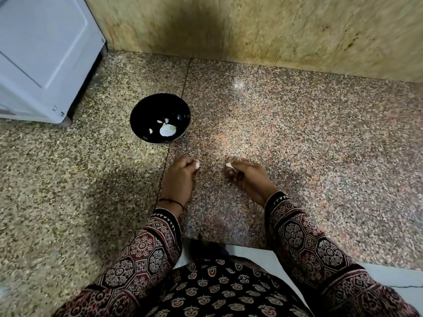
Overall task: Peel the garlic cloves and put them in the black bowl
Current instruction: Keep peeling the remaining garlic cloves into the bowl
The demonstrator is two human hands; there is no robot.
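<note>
Long left sleeve (142,252) and right sleeve (304,243): maroon-black block print, cream medallions, triangle-edged cuffs. Black thread (174,202) rings the left wrist. Dark tunic (217,291), small cream motifs.

Left hand (179,177) is extended forward with knuckles up and fingers curled, pinching a pale garlic piece (197,165) at the fingertips. Right hand (246,177) is likewise curled, pinching a second garlic piece (228,165). The hands are level and apart, not touching; both forearms are sleeved.

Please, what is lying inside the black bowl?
Inside the black bowl lie a few small pale garlic cloves and one larger white piece, maybe peel. Whatever is under that piece is covered.
</note>
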